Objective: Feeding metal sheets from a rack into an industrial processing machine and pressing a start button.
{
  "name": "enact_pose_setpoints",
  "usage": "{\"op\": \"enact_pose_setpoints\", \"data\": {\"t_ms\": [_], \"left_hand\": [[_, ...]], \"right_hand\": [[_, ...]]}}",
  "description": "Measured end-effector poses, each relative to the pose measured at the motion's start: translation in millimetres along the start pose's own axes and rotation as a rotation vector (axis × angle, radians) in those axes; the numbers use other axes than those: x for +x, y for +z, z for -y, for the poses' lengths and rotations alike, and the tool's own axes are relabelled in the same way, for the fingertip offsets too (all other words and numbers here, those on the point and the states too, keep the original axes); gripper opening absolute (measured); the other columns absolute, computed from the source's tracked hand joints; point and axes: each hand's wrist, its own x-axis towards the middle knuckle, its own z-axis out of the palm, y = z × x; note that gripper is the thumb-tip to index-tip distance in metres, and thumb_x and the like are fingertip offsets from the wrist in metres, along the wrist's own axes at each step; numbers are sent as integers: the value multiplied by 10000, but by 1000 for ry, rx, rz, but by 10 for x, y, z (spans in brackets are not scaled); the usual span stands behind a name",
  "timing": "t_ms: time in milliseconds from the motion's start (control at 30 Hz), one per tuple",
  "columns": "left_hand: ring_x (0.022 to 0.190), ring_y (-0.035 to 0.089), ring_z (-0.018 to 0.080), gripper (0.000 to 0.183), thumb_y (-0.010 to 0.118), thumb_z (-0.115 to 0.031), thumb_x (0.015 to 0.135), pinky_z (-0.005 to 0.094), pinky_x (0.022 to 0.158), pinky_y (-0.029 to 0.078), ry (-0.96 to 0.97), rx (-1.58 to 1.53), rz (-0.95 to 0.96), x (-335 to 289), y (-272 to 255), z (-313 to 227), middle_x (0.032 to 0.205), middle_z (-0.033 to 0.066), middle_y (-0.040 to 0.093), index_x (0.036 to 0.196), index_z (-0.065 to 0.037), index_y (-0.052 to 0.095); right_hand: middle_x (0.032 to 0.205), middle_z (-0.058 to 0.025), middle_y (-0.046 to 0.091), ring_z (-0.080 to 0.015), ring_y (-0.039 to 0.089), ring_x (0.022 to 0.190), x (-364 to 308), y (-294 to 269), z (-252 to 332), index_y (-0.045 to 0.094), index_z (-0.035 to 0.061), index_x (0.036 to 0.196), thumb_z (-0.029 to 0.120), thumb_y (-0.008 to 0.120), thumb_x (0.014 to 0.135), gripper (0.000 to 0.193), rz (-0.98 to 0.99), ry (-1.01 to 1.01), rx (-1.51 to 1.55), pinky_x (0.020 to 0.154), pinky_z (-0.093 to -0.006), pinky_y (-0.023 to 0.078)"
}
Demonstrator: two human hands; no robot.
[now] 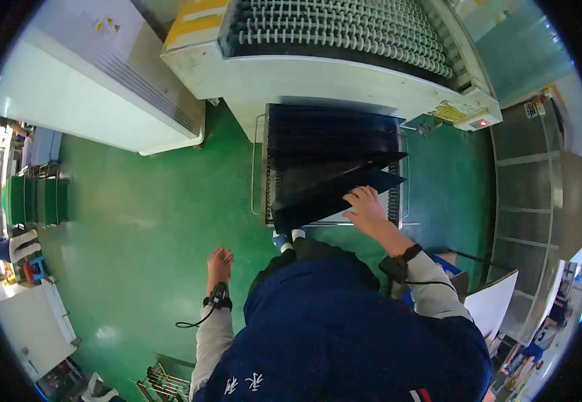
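Gripping a dark panel (334,194) by its near edge, the right hand (366,208) tilts it up in the rack (259,167); the left hand (219,262) hangs loosely curled, empty.

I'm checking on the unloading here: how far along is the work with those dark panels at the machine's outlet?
Several dark panels already stand in the wire rack below the roller conveyor. In hand: the right hand grips one tilted panel at the rack's near end, not yet seated upright. The left hand hangs free beside the body. How many panels remain cannot be told.
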Motion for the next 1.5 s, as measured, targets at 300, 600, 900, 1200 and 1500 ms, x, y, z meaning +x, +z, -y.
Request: {"op": "enact_pose_setpoints", "data": {"t_ms": [300, 600, 900, 1200, 1500], "left_hand": [[812, 572, 235, 305, 543, -225, 905, 324, 640, 470, -78, -48, 6, -18, -766, 410, 968, 90, 588, 1156, -54, 516], [739, 566, 210, 310, 558, -190, 903, 321, 602, 463, -91, -87, -13, -71, -706, 267, 902, 78, 584, 1149, -17, 485], [707, 588, 204, 318, 535, -183, 915, 315, 568, 462, -91, -86, 37, -8, -828, 220, 884, 88, 610, 1194, -36, 495], [713, 587, 197, 283, 535, -179, 912, 303, 571, 462, -116, -99, 58, 29, -1066, 196, 902, 88, 615, 1161, -48, 509], [678, 582, 191, 280, 549, -179, 904, 313, 580, 474, -136, -111, 54, 45, -1156, 350, 905, 92, 618, 1148, -44, 520]], "right_hand": [[1054, -80, 590, -276, 511, 1066, 48, 576, -191, 667, 164, 1003, 144, 584, 768, 250, 227, 139, -329, 990, -450, 326], [961, -60, 606, -251, 538, 988, 160, 121, -99, 676, 145, 890, 81, 597, 702, 214, 94, -49, -401, 909, -405, 376], [1034, -92, 548, -284, 495, 1007, 28, 40, 237, 680, 97, 865, -6, 619, 629, 265, -101, -120, -351, 871, -419, 404], [1038, -87, 555, -285, 503, 1008, -60, 188, 325, 688, 93, 858, 28, 597, 659, 229, -198, -24, -388, 863, -410, 413], [918, -75, 521, -267, 505, 934, -84, 170, 233, 659, 77, 838, 30, 578, 665, 197, -149, -58, -406, 825, -399, 412]]}}
